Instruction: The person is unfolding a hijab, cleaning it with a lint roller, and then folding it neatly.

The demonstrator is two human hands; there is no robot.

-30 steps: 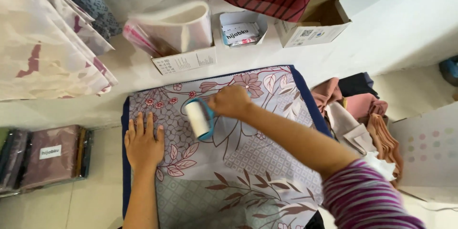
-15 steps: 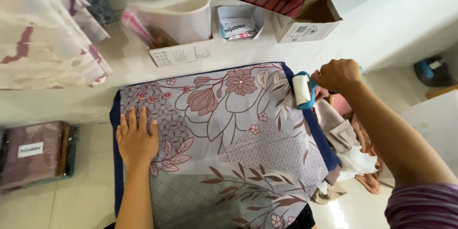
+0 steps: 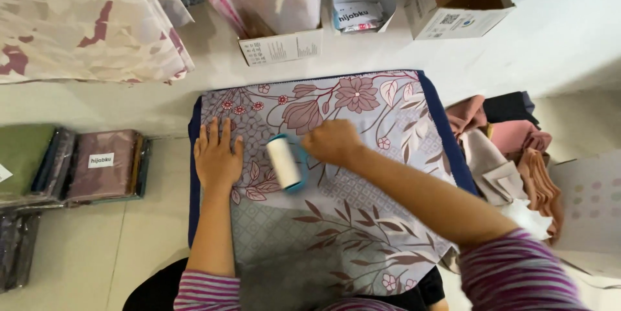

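Note:
A folded floral cloth (image 3: 362, 201) in lilac and pink, with a dark blue border, lies spread on the white floor in front of me. My left hand (image 3: 217, 155) presses flat on its left part, fingers apart. My right hand (image 3: 333, 143) grips the blue handle of a white lint roller (image 3: 284, 162), which rests on the cloth just right of my left hand.
Open cardboard boxes (image 3: 469, 3) and a box holding a white roll (image 3: 278, 7) stand behind the cloth. Draped patterned fabric (image 3: 84, 20) hangs at top left. Packaged cloths (image 3: 103, 165) lie at left. A heap of pink, beige and dark folded cloths (image 3: 504, 149) sits at right.
My right hand has brought the lint roller back from the cloth's right edge to its left middle, next to my left hand. The left hand stays pressed on the cloth.

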